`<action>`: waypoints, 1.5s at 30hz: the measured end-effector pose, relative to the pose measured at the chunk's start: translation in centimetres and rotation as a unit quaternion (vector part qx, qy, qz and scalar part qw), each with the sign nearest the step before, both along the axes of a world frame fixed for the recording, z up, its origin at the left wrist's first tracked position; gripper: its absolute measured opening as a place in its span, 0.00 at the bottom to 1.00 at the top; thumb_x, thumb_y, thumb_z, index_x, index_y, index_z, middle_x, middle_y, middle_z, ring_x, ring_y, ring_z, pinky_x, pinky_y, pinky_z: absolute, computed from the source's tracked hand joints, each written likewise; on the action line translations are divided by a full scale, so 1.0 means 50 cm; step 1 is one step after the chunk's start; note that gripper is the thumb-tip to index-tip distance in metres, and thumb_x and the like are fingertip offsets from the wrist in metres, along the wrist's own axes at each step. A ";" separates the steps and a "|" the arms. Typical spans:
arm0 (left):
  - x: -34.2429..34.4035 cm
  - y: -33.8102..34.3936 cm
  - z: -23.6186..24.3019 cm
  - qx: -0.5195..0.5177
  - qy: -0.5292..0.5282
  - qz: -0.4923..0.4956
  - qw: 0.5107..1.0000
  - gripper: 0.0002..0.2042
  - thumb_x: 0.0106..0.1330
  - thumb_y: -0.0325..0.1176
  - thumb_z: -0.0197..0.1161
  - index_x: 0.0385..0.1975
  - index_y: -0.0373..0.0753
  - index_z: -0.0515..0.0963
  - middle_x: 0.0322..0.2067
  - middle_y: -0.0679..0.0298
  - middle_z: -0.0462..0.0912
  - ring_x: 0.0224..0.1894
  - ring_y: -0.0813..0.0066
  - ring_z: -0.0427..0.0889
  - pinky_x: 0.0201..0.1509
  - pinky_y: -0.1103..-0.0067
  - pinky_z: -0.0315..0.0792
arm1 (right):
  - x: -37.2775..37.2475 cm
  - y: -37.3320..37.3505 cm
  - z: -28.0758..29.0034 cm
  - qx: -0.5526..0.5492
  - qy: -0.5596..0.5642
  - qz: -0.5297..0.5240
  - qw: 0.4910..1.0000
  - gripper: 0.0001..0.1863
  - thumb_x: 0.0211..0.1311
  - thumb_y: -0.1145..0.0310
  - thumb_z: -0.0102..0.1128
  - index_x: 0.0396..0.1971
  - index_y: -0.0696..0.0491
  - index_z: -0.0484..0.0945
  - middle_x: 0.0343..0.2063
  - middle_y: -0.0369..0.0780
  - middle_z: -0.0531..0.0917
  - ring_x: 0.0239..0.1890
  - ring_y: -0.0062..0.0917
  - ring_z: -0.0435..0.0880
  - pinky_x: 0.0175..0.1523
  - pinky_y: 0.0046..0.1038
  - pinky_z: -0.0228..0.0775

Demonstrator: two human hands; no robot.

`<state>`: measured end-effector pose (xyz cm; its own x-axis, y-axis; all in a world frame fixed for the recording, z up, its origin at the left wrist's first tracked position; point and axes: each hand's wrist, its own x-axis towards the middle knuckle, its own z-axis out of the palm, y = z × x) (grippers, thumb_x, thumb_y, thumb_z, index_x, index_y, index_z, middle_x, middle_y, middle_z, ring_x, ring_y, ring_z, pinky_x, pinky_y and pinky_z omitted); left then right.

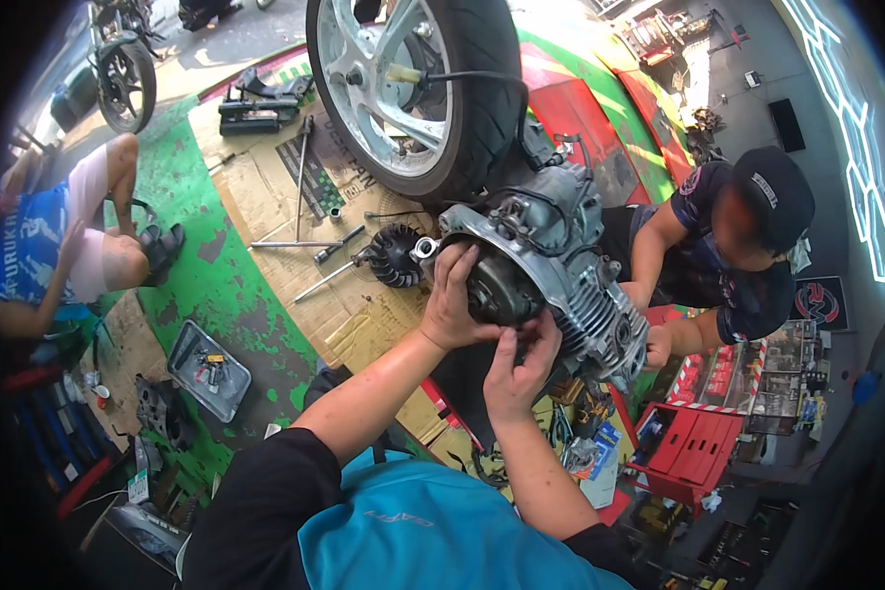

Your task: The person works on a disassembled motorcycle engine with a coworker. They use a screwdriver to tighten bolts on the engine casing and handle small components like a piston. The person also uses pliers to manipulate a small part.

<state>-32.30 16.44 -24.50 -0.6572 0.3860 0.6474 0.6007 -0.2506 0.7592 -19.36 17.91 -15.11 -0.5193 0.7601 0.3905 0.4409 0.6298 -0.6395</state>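
Note:
A grey metal scooter engine (pixel 556 226) sits at the centre below a wheel (pixel 487 108) with white spokes. My left hand (pixel 444 305) grips a dark round part (pixel 497 280) in the engine's open side housing, fingertips at its upper left. Just below, my right hand (pixel 521 364) has its fingers bent against the part's lower rim. A black finned fan (pixel 395 256) and a silver ring (pixel 425 249) are left of the housing.
Cardboard (pixel 236 177) carries tools (pixel 300 245). A co-worker (pixel 723 236) in dark clothes holds the engine's right end. Another person (pixel 49 246) sits at left near a metal tray (pixel 206 369). A red tool cabinet (pixel 693 447) stands lower right.

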 end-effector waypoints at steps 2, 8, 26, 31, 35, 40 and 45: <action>0.005 0.003 -0.012 0.027 -0.032 -0.010 0.999 0.63 0.31 0.55 0.86 0.70 0.33 0.57 0.64 0.44 0.64 0.67 0.42 0.65 0.71 0.55 0.61 | 0.004 0.008 -0.010 -0.042 0.003 0.016 0.999 0.28 0.68 0.73 0.61 0.64 0.63 0.63 0.42 0.42 0.74 0.41 0.25 0.74 0.45 0.26 0.69; -0.005 0.017 -0.015 0.055 -0.040 0.003 0.998 0.61 0.32 0.56 0.86 0.68 0.34 0.60 0.61 0.46 0.66 0.64 0.43 0.68 0.68 0.55 0.64 | 0.005 0.036 -0.027 -0.087 0.080 0.014 0.993 0.27 0.65 0.75 0.68 0.59 0.62 0.65 0.37 0.40 0.76 0.33 0.18 0.75 0.37 0.18 0.71; 0.016 0.026 -0.016 0.065 -0.099 -0.003 0.993 0.60 0.35 0.61 0.84 0.68 0.35 0.59 0.59 0.50 0.66 0.61 0.48 0.69 0.65 0.57 0.66 | 0.017 0.049 -0.009 -0.083 0.031 0.002 0.996 0.14 0.62 0.80 0.69 0.44 0.61 0.73 0.35 0.38 0.76 0.33 0.18 0.78 0.39 0.18 0.73; 0.023 0.029 -0.009 0.081 -0.124 0.004 0.989 0.60 0.34 0.59 0.85 0.68 0.35 0.59 0.60 0.50 0.65 0.62 0.47 0.69 0.66 0.57 0.66 | 0.006 0.047 -0.002 -0.076 0.035 0.005 0.997 0.14 0.62 0.80 0.68 0.43 0.60 0.73 0.36 0.38 0.76 0.33 0.17 0.77 0.40 0.18 0.73; 0.024 0.032 -0.011 0.096 -0.130 0.002 0.987 0.59 0.35 0.58 0.85 0.68 0.35 0.60 0.60 0.49 0.66 0.61 0.46 0.70 0.66 0.56 0.66 | 0.004 0.045 -0.007 -0.077 0.056 0.008 0.995 0.14 0.61 0.81 0.67 0.44 0.60 0.73 0.36 0.37 0.75 0.33 0.16 0.76 0.40 0.18 0.73; 0.019 0.030 -0.010 0.089 -0.123 0.000 0.988 0.59 0.35 0.57 0.85 0.68 0.34 0.60 0.59 0.49 0.66 0.60 0.46 0.70 0.66 0.55 0.66 | 0.007 0.045 0.000 -0.093 0.030 0.004 0.995 0.13 0.62 0.83 0.66 0.44 0.61 0.73 0.37 0.37 0.75 0.34 0.16 0.75 0.40 0.17 0.73; 0.017 0.028 -0.010 0.085 -0.120 -0.006 0.989 0.59 0.35 0.56 0.85 0.67 0.34 0.60 0.59 0.48 0.66 0.61 0.46 0.70 0.66 0.55 0.66 | 0.017 0.052 -0.009 -0.068 0.017 0.018 0.997 0.13 0.62 0.83 0.66 0.44 0.61 0.74 0.37 0.37 0.75 0.34 0.16 0.74 0.40 0.17 0.72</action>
<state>-31.46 17.84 -25.02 -0.7956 0.2935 0.5299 0.4049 -0.3931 0.8255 -18.53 20.49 -15.58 -0.5351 0.7885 0.3033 0.3970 0.5516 -0.7336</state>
